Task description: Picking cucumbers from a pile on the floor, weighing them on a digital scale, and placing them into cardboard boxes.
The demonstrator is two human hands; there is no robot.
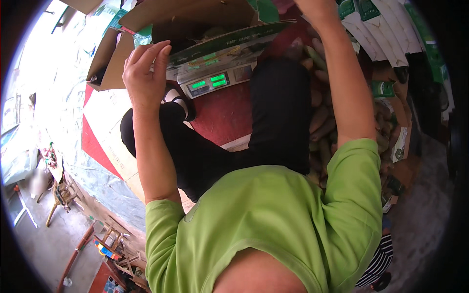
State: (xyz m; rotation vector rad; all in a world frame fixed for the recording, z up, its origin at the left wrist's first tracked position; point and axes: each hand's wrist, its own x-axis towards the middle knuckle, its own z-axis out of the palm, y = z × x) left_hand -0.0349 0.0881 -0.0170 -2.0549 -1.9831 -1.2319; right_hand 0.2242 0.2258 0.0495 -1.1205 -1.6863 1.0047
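Observation:
An open cardboard box [229,43] with a green printed side sits on a digital scale [209,93] with lit green figures. My left hand [146,68] is at the box's near left corner, its fingers and thumb bent around the edge beside a small green piece. Stretched forward, my right arm reaches past the box's right end. Only part of my right hand [317,9] shows at the top edge; its fingers are out of the picture. The inside of the box is dark, with its contents hard to make out.
Long brownish-green produce [322,129] lies heaped right of my leg. Printed cartons [381,29] stand at the far right. Flat cardboard [110,129] and plastic sheeting [63,117] cover the left. A small wooden chair [117,239] is at lower left. Someone's striped clothing [378,261] shows lower right.

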